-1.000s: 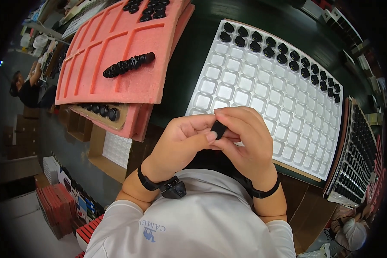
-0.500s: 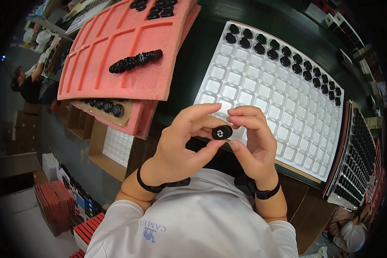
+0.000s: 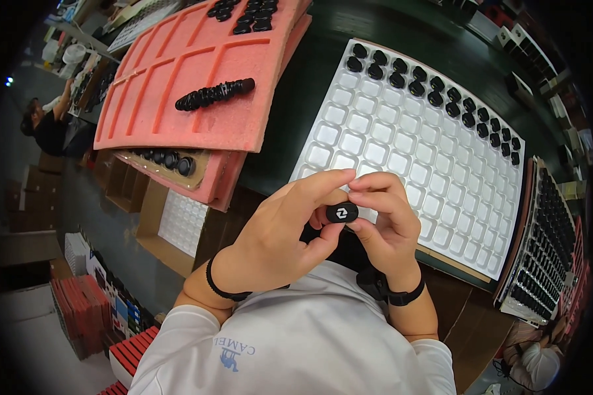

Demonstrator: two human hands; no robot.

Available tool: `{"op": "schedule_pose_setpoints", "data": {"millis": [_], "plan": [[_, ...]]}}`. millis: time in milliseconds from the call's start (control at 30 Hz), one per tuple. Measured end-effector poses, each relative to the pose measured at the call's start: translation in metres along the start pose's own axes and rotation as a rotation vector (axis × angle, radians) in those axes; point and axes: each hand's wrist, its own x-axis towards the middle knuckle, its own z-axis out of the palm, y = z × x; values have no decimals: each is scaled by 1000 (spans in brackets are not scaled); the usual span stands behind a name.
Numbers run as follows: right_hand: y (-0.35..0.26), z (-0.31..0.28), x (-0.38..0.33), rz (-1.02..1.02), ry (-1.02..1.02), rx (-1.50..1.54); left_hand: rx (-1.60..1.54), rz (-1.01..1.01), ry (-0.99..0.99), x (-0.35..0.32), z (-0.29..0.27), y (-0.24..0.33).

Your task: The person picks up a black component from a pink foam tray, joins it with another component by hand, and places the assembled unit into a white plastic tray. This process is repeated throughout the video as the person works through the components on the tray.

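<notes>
A small black oval piece (image 3: 342, 212) with a white mark on its face is held up in front of my chest. My left hand (image 3: 286, 220) pinches it from the left, forefinger above and thumb below. From the other side, the thumb and fingertips of my right hand (image 3: 392, 220) close on its right edge. Beyond my hands lies a white plastic tray (image 3: 402, 145) of square pockets. Similar-sized black pieces (image 3: 416, 88) fill two rows along its far edge, and the pockets nearer me are bare.
At the left, a pink foam tray (image 3: 145, 99) carries a stack of black pieces (image 3: 214, 94) and sits over more foam layers. A filled tray (image 3: 540, 243) stands at the right. Cardboard boxes (image 3: 158, 240) are at lower left. Another person (image 3: 46, 128) works far left.
My right fingertips have come in against the black oval piece. Both hands and the piece sit slightly lower in the view, and the piece has turned a little.
</notes>
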Motion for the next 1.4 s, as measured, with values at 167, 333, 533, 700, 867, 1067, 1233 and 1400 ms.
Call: {"op": "schedule_pose_setpoints", "data": {"millis": [167,333,533,700,867,1067,1233,1400], "plan": [[-6,-1,-1,7,32,-7,10,41,-6,5,1,0],[-11,-3,-5,10,79,56,66,142,-86,16,-11,9],[-12,-21,-12,191,225,395,266,105,-101,48,-68,24],[-11,-27,-20,321,288,490,207,-56,-6,115,-144,-24],[-13,-33,-19,383,341,545,481,-317,94,189,-214,-83],[-9,-43,-23,443,410,525,928,-553,70,231,-241,-156],[-2,-51,-27,505,368,523,873,-567,91,227,-248,-183],[4,-54,-28,535,362,515,588,-545,138,226,-239,-172]]}}
